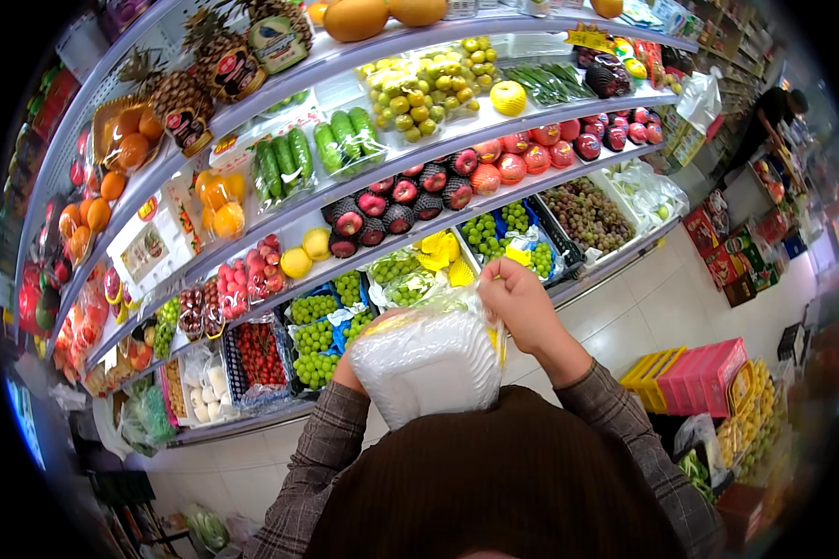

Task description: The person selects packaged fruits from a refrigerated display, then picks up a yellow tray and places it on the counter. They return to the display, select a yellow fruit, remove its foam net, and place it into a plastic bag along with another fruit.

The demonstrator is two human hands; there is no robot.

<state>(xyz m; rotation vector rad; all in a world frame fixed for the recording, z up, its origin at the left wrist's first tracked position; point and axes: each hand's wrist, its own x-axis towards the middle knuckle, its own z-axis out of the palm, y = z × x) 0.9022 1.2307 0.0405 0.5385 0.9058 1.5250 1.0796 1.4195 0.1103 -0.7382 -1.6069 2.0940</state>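
A white foam tray (430, 367), wrapped in clear plastic film, is held up before my chest with its ribbed underside towards the camera. My left hand (356, 356) holds its left side; most of the fingers are hidden behind the tray. At the upper right corner my right hand (521, 304) pinches the clear film (472, 297) between thumb and fingers. Something yellow shows through the film along the right edge. What lies in the tray is mostly hidden. Behind it, on the lowest shelf, are green grapes (316, 335) in crates and yellow foam nets (439, 251).
Curved shelves (363, 171) of fruit and vegetables span the view ahead, with cucumbers (283, 161), netted apples (398, 209) and pineapples (227, 70). Pink crates (703, 377) stand on the floor at the right, near boxes (723, 251). A person (765, 126) stands farther off at the upper right.
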